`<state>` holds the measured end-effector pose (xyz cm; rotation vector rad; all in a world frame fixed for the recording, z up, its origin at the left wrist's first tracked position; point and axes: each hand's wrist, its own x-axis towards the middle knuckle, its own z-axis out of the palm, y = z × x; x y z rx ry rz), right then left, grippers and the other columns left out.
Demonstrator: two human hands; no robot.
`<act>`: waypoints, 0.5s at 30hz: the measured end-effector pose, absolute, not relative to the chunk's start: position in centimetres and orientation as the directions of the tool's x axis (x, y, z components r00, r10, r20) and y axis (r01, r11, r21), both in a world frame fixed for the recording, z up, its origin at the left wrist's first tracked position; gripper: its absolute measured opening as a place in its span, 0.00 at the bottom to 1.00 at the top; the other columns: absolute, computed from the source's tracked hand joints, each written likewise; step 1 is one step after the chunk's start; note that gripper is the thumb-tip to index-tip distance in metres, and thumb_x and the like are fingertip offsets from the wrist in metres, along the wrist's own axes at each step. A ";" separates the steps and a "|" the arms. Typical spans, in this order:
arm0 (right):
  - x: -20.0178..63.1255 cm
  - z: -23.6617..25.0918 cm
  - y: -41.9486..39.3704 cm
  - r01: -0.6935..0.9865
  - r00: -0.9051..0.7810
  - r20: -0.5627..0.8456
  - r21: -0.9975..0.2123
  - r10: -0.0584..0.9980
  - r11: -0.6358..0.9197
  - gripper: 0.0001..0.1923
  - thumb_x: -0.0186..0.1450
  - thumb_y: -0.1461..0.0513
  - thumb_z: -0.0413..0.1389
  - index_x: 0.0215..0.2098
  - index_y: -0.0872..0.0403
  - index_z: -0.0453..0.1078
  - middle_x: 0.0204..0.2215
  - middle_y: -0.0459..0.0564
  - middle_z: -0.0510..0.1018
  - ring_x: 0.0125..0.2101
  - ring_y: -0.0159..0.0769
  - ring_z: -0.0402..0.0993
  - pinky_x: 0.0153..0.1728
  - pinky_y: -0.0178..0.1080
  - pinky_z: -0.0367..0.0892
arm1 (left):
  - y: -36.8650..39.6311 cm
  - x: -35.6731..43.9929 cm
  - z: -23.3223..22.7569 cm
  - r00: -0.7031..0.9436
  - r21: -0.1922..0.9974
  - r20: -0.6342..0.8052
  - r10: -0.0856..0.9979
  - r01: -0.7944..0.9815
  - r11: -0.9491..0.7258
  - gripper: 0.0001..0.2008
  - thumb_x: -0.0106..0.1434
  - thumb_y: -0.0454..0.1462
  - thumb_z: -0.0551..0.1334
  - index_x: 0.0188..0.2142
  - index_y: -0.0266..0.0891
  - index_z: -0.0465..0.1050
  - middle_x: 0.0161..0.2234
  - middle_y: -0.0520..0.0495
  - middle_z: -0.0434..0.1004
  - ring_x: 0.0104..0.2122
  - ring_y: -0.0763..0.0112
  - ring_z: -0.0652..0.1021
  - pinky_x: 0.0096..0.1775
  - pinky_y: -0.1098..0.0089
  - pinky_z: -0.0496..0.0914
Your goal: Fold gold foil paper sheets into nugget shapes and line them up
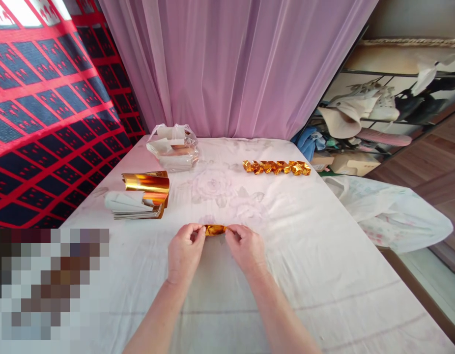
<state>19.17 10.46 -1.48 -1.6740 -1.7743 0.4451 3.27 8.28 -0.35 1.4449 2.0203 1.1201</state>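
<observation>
Between my two hands is a small folded piece of gold foil paper [215,230], long and narrow, just above or on the white tablecloth. My left hand [185,248] pinches its left end between thumb and fingers. At the other end my right hand [247,246] pinches the tip the same way. Left of them lies a curled stack of gold foil sheets [148,184] with pale backs, some bent over. Farther back on the right, a row of folded gold foil pieces [276,167] lies side by side.
A clear plastic bag [176,152] with more foil sheets stands at the back left. The table [308,275] has a floral white cloth. Behind it hangs a purple curtain [213,64], with a red and black checked cloth [58,108] at left. Shoe shelves [389,118] stand at right.
</observation>
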 end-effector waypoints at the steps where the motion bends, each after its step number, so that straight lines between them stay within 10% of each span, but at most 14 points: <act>1: 19.1 -1.4 10.4 0.755 0.031 0.219 -0.645 0.975 0.121 0.14 0.64 0.58 0.51 0.31 0.49 0.79 0.30 0.47 0.82 0.27 0.35 0.76 0.30 0.35 0.66 | 8.3 3.3 -0.4 -0.376 0.795 0.126 0.918 0.591 0.133 0.10 0.61 0.44 0.59 0.31 0.43 0.76 0.29 0.51 0.81 0.29 0.67 0.80 0.33 0.68 0.70; 15: 18.9 -1.2 10.1 0.741 0.037 0.202 -0.663 0.979 0.108 0.13 0.63 0.57 0.52 0.29 0.49 0.77 0.26 0.46 0.81 0.26 0.34 0.74 0.29 0.35 0.64 | 8.2 3.3 -0.6 -0.325 0.733 0.201 0.924 0.676 0.078 0.05 0.61 0.40 0.60 0.34 0.44 0.74 0.30 0.52 0.80 0.29 0.69 0.79 0.34 0.70 0.70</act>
